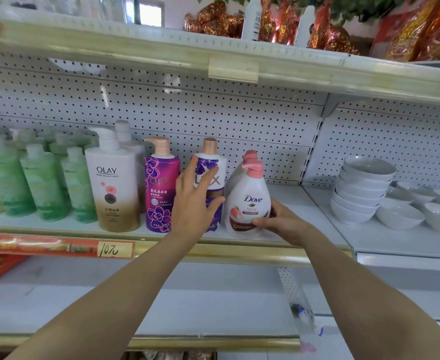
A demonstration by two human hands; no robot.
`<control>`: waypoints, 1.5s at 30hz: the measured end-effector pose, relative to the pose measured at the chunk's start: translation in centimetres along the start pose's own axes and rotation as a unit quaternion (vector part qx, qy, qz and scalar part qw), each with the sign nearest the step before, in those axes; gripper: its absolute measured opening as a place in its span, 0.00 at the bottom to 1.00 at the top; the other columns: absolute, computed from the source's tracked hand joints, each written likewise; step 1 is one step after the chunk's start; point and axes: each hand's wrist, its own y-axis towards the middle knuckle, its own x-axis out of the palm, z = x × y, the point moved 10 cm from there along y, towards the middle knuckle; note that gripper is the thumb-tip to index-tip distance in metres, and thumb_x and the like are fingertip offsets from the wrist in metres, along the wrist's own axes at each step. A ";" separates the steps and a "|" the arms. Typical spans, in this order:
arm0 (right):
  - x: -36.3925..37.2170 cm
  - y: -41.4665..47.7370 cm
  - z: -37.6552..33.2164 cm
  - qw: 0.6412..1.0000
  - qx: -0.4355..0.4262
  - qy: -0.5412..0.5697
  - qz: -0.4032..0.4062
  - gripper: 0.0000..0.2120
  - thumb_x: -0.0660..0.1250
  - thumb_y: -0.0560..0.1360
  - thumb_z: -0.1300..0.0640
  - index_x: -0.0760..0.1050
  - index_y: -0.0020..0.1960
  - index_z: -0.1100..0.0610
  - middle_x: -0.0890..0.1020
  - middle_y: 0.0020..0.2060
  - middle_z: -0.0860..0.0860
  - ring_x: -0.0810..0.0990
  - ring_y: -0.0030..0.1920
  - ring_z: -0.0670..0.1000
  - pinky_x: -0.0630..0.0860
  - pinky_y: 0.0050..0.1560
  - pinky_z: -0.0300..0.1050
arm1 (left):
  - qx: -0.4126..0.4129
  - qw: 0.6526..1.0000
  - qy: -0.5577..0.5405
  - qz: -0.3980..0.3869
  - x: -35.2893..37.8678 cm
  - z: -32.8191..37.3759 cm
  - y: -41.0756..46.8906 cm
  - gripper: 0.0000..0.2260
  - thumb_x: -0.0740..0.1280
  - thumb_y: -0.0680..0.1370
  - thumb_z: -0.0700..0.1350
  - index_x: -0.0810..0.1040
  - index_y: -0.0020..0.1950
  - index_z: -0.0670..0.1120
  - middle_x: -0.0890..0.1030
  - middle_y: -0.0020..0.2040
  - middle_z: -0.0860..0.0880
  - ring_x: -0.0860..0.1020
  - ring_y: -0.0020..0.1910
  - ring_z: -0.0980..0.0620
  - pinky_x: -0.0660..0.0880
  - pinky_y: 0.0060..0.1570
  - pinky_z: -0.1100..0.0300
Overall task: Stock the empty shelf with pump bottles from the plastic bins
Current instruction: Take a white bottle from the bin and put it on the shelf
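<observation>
While both arms reach up from the bottom of the frame, right hand (281, 222): wrapped round the lower right side of the Dove bottle (250, 201), thumb across the brown part of the label, other fingers tucked behind where I can't see them.
Dove bottle: white with a pink pump, standing roughly upright on the middle shelf (312, 203), a bit right of centre, close to the front edge.
Second Dove bottle (248, 155): right behind the first one, only its pink pump and a bit of shoulder peeking out.
Left hand (193, 201): fingers straight and spread wide, holding nothing, up in front of the white Lux bottle (213, 178). Honestly can't tell if the fingertips actually touch it.
White Lux bottle: just left of the Dove bottle, rose-gold cap, half covered by the left hand.
Purple Lux bottle (161, 185): next one to the left, just beside the left hand.
Olay bottle (115, 183): white fading to gold, left of that, with a pale bottle (125, 136) behind it.
Green bottles (39, 183): a bunch at the left edge of the frame, pretty blurry.
Bowls (364, 188): white stacks on the right side of the frame, well apart from the bottles.
Price tag (115, 249): handwritten "10元" on the gold rail under the Olay bottle.
Top shelf (135, 45): shiny red-gold packets (343, 37) in the upper right.
</observation>
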 end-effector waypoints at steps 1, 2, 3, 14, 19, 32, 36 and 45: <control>0.0 0.0 0.0 1.000 0.007 -0.001 -0.014 0.36 0.78 0.69 0.65 0.68 0.72 0.53 0.81 0.63 0.54 0.80 0.64 0.56 0.76 0.66 0.55 | 0.000 1.000 0.005 -0.002 -0.1 0.1 0.0 0.30 0.74 0.74 0.50 0.68 0.74 0.55 0.52 0.81 0.49 0.57 0.74 0.44 0.69 0.65 0.49; 0.0 -0.1 0.0 1.000 0.016 -0.007 -0.024 0.35 0.77 0.70 0.66 0.68 0.72 0.53 0.81 0.63 0.54 0.80 0.64 0.56 0.76 0.66 0.54 | -0.002 1.000 0.010 -0.005 -0.1 0.2 0.0 0.30 0.74 0.74 0.49 0.67 0.75 0.55 0.52 0.81 0.49 0.57 0.74 0.44 0.70 0.65 0.49; 0.1 -0.1 -0.2 0.999 0.022 -0.015 -0.031 0.34 0.76 0.71 0.66 0.68 0.72 0.52 0.81 0.63 0.53 0.80 0.64 0.55 0.76 0.66 0.54 | -0.002 1.000 0.015 -0.009 -0.1 0.2 0.0 0.31 0.74 0.74 0.49 0.67 0.75 0.55 0.52 0.81 0.49 0.58 0.74 0.44 0.70 0.65 0.49; -3.2 -5.3 -5.1 0.950 -0.027 -0.274 0.144 0.40 0.74 0.74 0.46 0.59 0.79 0.53 0.68 0.74 0.52 0.69 0.72 0.54 0.67 0.70 0.49 | -0.108 0.986 0.106 -0.072 0.1 2.8 -2.9 0.36 0.73 0.75 0.53 0.60 0.78 0.53 0.51 0.81 0.47 0.56 0.76 0.41 0.69 0.68 0.42; -5.6 -11.0 -8.6 0.920 -0.090 -0.345 0.163 0.33 0.66 0.79 0.44 0.60 0.79 0.53 0.64 0.77 0.54 0.65 0.75 0.56 0.64 0.71 0.50 | -0.161 0.978 0.117 -0.065 -0.1 7.1 -5.2 0.32 0.62 0.80 0.60 0.56 0.80 0.49 0.53 0.81 0.44 0.55 0.77 0.38 0.63 0.71 0.41; -10.1 -23.4 -2.7 0.917 -0.085 -0.370 0.122 0.34 0.61 0.78 0.36 0.62 0.78 0.52 0.65 0.76 0.53 0.65 0.75 0.55 0.65 0.72 0.51 | -0.241 0.958 0.131 -0.080 3.0 17.3 -16.9 0.29 0.55 0.82 0.60 0.57 0.79 0.48 0.54 0.80 0.42 0.56 0.77 0.38 0.63 0.70 0.40; -10.6 -25.6 2.2 0.917 -0.047 -0.382 0.102 0.33 0.60 0.79 0.37 0.63 0.78 0.53 0.65 0.76 0.53 0.64 0.75 0.55 0.64 0.72 0.51 | -0.270 0.947 0.127 -0.120 5.4 17.9 -22.3 0.29 0.55 0.82 0.59 0.57 0.79 0.47 0.52 0.81 0.43 0.55 0.77 0.39 0.61 0.71 0.41; -9.2 -27.7 16.1 0.941 0.070 -0.326 0.049 0.31 0.59 0.80 0.38 0.66 0.76 0.55 0.67 0.75 0.55 0.68 0.73 0.56 0.64 0.70 0.48 | -0.315 0.915 0.096 -0.232 12.7 13.6 -33.3 0.31 0.58 0.82 0.58 0.57 0.79 0.44 0.54 0.79 0.39 0.56 0.77 0.37 0.61 0.71 0.42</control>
